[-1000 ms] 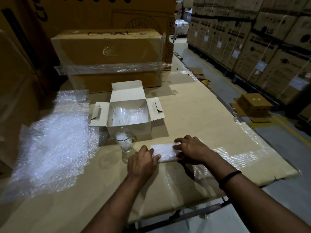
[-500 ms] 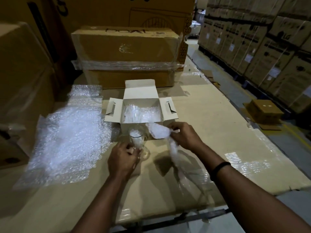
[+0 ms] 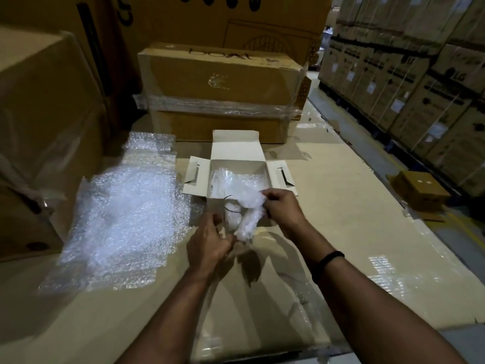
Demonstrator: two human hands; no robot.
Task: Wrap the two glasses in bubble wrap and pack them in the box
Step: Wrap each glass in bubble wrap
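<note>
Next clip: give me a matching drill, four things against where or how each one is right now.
1 white box
2 glass
3 small bubble wrap sheet
4 big bubble wrap pile

A spread on the table, left
B pinched by the right hand
C open, flaps out
D held by the left hand

Pairs: 1-C, 2-D, 3-B, 4-A

Clear glossy glass (image 3: pixel 232 219), shiny plastic bubble wrap (image 3: pixel 249 206), matt white card box (image 3: pixel 236 151), brown cardboard tabletop (image 3: pixel 341 206)
</note>
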